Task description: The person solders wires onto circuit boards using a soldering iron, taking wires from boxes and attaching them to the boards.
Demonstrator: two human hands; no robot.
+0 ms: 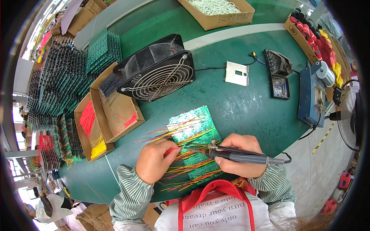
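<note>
Right hand (241,154) was wrapped tight around a grey-handled soldering iron (239,156), tip down on the green circuit board (194,133) bristling with coloured wires. Left hand (154,159) pinched a thin red wire (174,149) right beside that tip. Further left, open cardboard boxes (115,111) held loose red and yellow wires.

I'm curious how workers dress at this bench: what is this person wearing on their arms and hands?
Both hands, the left hand and the right hand, are bare, with no gloves. Each forearm is covered by a green-and-white striped fabric sleeve gathered at an elastic cuff at the wrist, the other sleeve matching it.
</note>
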